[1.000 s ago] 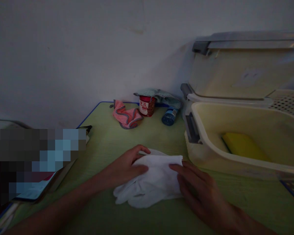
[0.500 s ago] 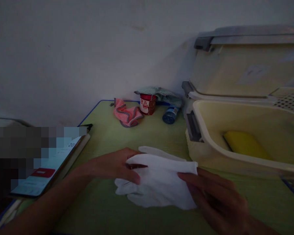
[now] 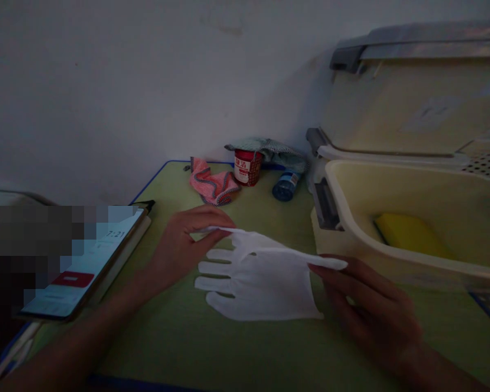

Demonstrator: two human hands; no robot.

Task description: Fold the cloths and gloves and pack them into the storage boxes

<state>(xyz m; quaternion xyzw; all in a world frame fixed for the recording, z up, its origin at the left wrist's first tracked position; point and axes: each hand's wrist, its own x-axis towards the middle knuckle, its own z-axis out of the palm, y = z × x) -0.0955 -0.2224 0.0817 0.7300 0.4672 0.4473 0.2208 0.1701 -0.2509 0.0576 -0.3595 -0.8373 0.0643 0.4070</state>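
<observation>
A white glove [image 3: 265,288] is spread over the green table [image 3: 155,348], its fingers pointing left and its open cuff on the right. My left hand [image 3: 183,234] pinches white fabric near the far finger end between thumb and fingers. With thumb and fingers, my right hand [image 3: 371,310] grips the raised upper edge by the cuff. White cloth stretches between both hands along this edge; whether it belongs to a second glove on top, I cannot tell.
On the right stands a cream storage box [image 3: 330,174], lid raised, with a yellow item [image 3: 412,234] inside. Toward the wall are a pink cloth [image 3: 212,185], a red tub [image 3: 247,167], a blue bottle [image 3: 285,187] and a grey-green cloth [image 3: 269,147]. A phone [image 3: 85,267] rests at left.
The bunched white fabric has been spread out, and separate glove fingers now show on the left. My left hand has moved up and away, from lying over the fabric to pinching its far edge.
</observation>
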